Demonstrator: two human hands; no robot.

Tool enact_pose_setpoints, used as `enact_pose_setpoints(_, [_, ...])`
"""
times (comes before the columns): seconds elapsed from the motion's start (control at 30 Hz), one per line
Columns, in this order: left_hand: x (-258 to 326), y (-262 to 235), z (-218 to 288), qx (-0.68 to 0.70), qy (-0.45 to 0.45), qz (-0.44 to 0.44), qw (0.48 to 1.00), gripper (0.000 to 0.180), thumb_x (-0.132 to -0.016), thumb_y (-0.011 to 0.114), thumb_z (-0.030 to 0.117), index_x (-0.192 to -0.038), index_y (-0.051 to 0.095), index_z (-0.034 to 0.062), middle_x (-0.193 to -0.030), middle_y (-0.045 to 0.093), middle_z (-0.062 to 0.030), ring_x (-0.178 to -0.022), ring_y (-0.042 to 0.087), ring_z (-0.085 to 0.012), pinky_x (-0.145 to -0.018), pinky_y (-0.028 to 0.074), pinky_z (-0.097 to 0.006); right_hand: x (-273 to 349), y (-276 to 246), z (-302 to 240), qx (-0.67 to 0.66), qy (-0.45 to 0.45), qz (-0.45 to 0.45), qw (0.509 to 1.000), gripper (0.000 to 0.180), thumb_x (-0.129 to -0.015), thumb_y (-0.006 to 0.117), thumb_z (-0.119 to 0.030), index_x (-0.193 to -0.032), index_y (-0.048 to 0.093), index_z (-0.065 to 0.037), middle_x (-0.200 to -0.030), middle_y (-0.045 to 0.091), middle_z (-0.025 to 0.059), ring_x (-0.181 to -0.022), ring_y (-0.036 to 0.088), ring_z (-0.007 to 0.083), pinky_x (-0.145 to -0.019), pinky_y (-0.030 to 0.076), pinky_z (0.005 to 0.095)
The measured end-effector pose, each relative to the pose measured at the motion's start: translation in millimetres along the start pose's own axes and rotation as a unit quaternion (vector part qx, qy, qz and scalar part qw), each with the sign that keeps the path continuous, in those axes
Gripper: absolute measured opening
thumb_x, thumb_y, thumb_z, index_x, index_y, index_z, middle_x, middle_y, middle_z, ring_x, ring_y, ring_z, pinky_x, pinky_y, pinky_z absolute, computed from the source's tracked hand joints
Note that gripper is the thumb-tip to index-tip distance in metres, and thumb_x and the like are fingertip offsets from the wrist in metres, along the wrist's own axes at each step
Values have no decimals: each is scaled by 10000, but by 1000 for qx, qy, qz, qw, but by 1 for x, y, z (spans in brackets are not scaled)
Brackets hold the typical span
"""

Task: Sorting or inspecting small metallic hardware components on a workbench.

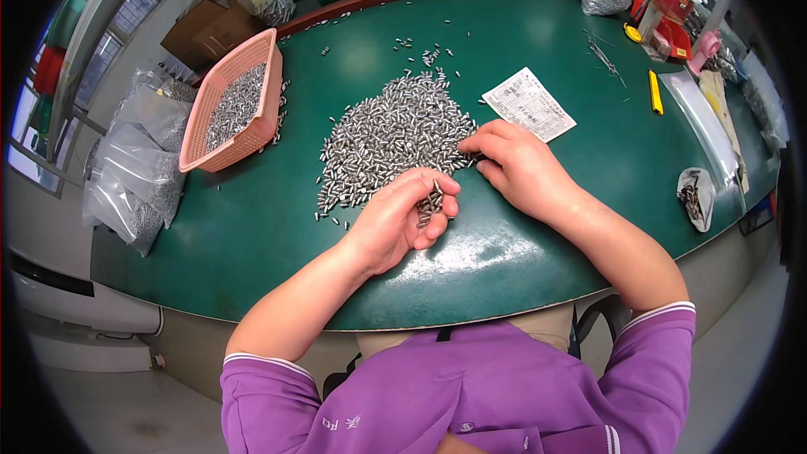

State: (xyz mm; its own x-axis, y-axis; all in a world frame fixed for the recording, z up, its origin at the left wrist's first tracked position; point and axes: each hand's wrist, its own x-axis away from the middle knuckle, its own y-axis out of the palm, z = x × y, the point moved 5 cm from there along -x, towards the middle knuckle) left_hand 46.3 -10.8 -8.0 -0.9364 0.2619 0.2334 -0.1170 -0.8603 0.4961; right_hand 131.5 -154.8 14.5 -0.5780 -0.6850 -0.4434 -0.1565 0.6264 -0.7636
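Observation:
A large heap of small silver metal pins (395, 130) lies in the middle of the green table, rounded at the ends. At its near edge my left hand (399, 217) is cupped, palm turned inward, with a small handful of metal pins (430, 204) held in the curled fingers. My right hand (514, 164) reaches to the heap's right edge. Its fingers are bent, and the fingertips touch pins there, with a gap between thumb and forefinger. Whether a pin sits under those fingertips is hard to see.
A pink basket (271, 88) of pins stands left, beside clear bags (134, 189) of pins. A written paper slip (530, 105) lies behind my right hand. Farther right are a yellow cutter (655, 92), thin wires (603, 59) and a small bag (696, 199) of dark parts.

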Motion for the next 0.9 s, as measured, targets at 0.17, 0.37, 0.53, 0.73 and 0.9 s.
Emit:
enact_pose_setpoints(0.17, [-1,-1,0,-2,8,12,1000,219,-964,422,209,-1011,528,23,-865,543,-92,-584,458,-118,-477,359,-223,-1,7,-8,-83,-31,-42,995,266,-761,622,20,-1016,625,-56,-956,594,98,-888,603,271,-756,509,342])
enact_pose_setpoints(0.37, [-2,-5,0,6,8,21,1000,156,-950,439,184,-967,521,52,-876,552,-83,-598,462,-111,-467,342,-212,-3,0,-9,-114,-5,-34,993,231,-747,628,-8,-970,626,-65,-916,589,97,-898,587,294,-782,491,374])
enact_pose_setpoints(0.53, [-2,-4,1,12,1,39,999,158,-961,398,155,-986,487,27,-902,541,-110,-599,428,-111,-435,310,-191,0,-7,-9,-45,-59,-15,997,150,-727,670,-37,-869,644,-76,-869,579,58,-823,585,256,-715,487,357])
enact_pose_setpoints(0.73, [-1,-5,1,15,2,37,999,155,-966,431,179,-968,490,36,-897,536,-96,-595,423,-98,-420,294,-176,1,2,-4,-8,-20,-60,998,85,-749,663,-87,-830,637,-77,-851,573,74,-843,572,268,-733,480,371])
enact_pose_setpoints(0.9, [-2,-5,0,10,-6,35,999,128,-958,464,166,-975,500,44,-880,535,-74,-575,414,-77,-403,282,-161,3,3,-7,30,-49,-66,996,80,-787,624,-85,-854,593,-53,-866,569,106,-841,568,297,-731,473,387])
